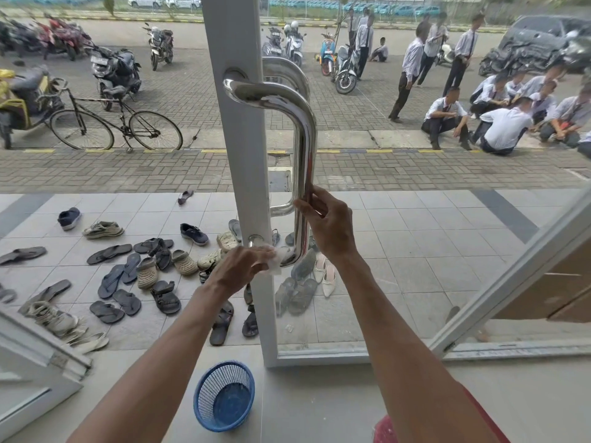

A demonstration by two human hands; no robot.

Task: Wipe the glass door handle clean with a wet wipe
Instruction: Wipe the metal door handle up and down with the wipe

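1. Door [246, 174] – white frame, centre of the frame, standing open.
2. Handle [305, 145] – chrome bar, centre; its lower bend is being wiped.
3. Right hand [329, 225] – fingers curled on the bar, steadying it.
4. Left hand [243, 266] – fingers pinching the wipe [278, 259] against the lower bend. Next, likely: slide it up the bar.

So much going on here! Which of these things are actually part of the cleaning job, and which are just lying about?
Part of the job:
- curved shiny steel door handle
- white wet wipe, pressed to the handle's lower end by the left hand
- right hand, steadying the handle's upright bar

Just lying about:
- round blue plastic mesh basket on the floor
- scattered sandals and shoes outside
- black bicycle
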